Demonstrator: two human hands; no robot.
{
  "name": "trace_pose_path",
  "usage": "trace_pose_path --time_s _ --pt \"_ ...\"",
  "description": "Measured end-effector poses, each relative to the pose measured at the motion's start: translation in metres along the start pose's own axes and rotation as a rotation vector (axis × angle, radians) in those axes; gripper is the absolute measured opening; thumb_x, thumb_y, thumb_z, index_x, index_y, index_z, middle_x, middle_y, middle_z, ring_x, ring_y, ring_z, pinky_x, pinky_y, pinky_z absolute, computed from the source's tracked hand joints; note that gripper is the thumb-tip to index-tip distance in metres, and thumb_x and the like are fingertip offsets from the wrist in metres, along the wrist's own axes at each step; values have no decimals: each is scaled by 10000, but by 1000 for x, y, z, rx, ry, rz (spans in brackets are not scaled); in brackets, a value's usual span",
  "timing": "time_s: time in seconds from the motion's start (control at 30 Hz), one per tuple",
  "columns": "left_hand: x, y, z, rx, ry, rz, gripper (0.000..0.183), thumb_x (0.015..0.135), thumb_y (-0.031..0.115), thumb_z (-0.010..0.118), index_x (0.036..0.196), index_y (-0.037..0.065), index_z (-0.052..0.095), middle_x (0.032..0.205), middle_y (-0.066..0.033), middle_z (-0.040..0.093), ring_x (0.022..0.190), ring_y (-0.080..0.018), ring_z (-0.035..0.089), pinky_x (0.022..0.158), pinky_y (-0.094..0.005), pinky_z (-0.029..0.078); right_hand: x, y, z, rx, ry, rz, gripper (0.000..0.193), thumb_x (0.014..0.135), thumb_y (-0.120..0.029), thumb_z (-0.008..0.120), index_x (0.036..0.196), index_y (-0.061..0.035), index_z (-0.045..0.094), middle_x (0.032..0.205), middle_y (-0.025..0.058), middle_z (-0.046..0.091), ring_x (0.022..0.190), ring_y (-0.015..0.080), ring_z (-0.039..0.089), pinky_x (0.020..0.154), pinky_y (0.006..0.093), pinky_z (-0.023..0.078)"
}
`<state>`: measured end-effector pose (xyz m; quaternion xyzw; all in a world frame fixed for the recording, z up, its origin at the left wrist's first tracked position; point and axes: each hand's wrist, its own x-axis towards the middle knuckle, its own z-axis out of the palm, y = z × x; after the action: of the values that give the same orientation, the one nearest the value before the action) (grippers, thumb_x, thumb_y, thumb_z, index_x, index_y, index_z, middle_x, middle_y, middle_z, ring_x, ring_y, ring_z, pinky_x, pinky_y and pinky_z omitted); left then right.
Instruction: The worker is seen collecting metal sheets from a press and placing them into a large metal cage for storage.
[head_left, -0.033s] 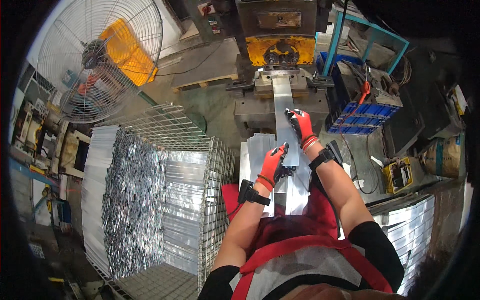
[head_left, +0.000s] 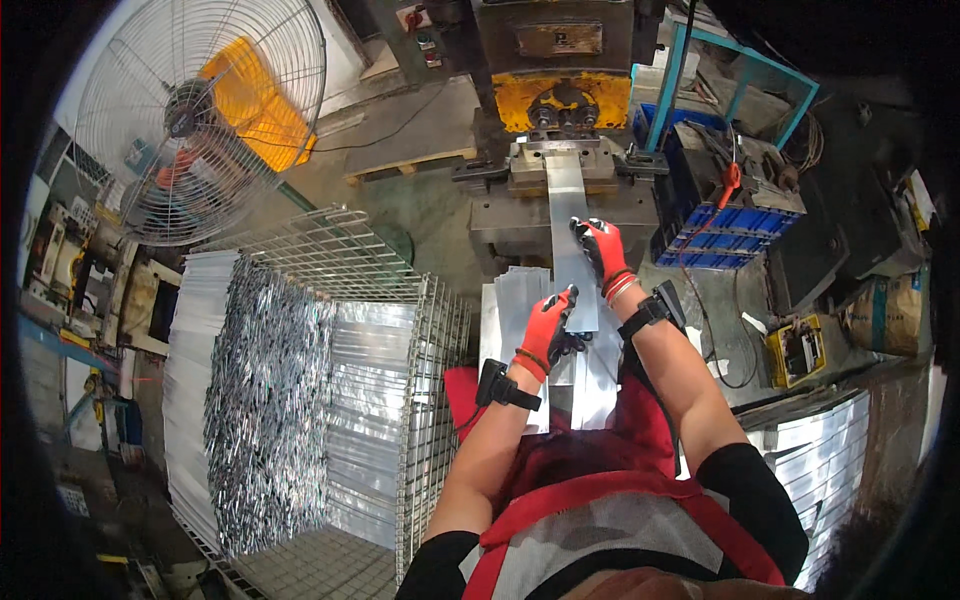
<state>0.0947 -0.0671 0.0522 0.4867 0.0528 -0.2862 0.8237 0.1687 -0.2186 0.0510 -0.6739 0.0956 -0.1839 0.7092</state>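
A long flat metal strip runs away from me, its far end in the die of a press. My left hand, in a red glove with dark fingertips, is closed on the strip's near end at its left edge. Farther up, my right hand, gloved alike, grips the right edge with thumb and fingers; its fingertips are partly hidden. Beneath the strip's near end, more metal strips lie over my lap. Beside my left hand is a stack of similar strips.
At left stands a wire mesh cage packed with metal strips. A large fan is behind it. Blue crates with tools on top stand at right, near a yellow basket. More strips lie at lower right.
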Motion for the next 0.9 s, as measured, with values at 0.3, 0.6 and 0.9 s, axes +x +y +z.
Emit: trace_pose_path --time_s 0.3,0.6,0.9 --pt "-1 1 1 33 -68 -40 225 832 307 544 802 86 564 673 38 410 496 -93 429 354 -272 399 3 7 -6 117 -10 81 154 780 -106 556 638 -46 562 617 -72 479 577 31 409 508 221 335" --pt "5 -3 -4 13 -64 -33 279 829 315 550 920 53 582 755 17 477 547 -122 487 376 -285 432 -1 -1 -5 -53 22 -31 229 779 -158 601 587 -73 510 589 -93 436 551 25 367 483 225 300" --pt "-33 11 -26 523 -131 182 288 823 305 548 868 23 580 706 28 534 611 -75 487 561 -243 386 -30 -19 -26 7 -143 83 266 745 -280 647 799 -31 571 722 -7 535 660 98 490 577 265 406"
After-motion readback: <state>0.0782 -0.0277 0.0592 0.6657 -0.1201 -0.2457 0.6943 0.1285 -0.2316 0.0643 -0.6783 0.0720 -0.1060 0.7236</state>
